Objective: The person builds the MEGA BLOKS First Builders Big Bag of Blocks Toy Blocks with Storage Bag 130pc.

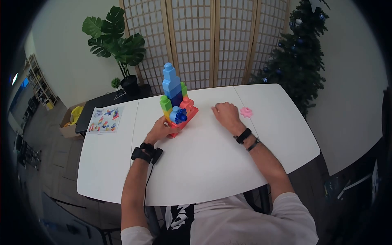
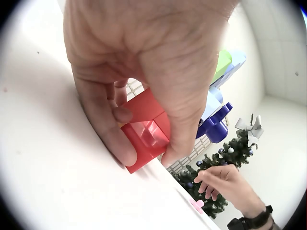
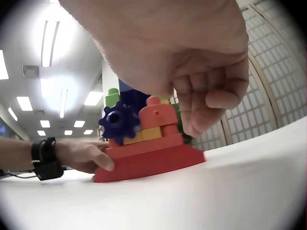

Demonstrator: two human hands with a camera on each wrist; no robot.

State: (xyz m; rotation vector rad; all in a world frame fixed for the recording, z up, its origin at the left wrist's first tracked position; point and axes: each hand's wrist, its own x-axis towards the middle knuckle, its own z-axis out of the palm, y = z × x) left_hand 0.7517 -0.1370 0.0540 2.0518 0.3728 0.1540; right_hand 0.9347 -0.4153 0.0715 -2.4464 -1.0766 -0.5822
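Observation:
A building-block toy stands upright on the white table. Its long red base carries a light blue tower, green blocks, a coral block and a dark blue gear on its side. My left hand grips the near end of the red base, thumb on one side and fingers on the other, as the left wrist view shows. To the right of the toy, my right hand holds nothing; its fingers hang loosely curled. Beyond it a pink gear lies on the tabletop.
A printed sheet with pictures of block builds lies at the left of the white table. Behind the table stand a folding screen, a potted plant and a decorated Christmas tree. A cable runs from the left wrist.

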